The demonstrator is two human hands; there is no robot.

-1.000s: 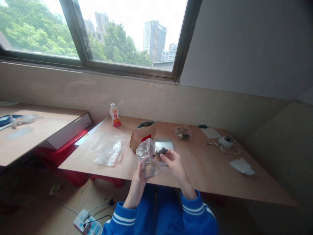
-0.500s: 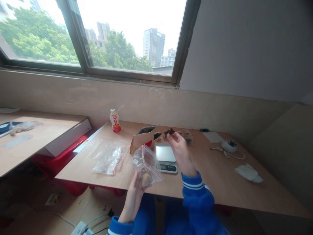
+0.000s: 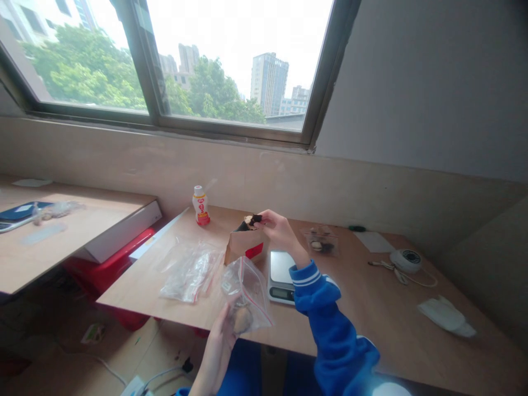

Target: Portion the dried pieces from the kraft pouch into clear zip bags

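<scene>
The right hand (image 3: 277,228) has moved up over the paper bag (image 3: 246,247), pinching a dark lump (image 3: 247,222). The left hand (image 3: 216,355), well apart, grips the zip bag (image 3: 246,297), with another lump (image 3: 242,320) still inside.

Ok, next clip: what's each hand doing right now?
Left hand: closed, holding a clear zip bag.
Right hand: closed, pinching a dark lump.

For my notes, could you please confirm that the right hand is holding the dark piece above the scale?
The place is wrong: the head view shows the right hand holding the dark piece above the paper bag.
</scene>
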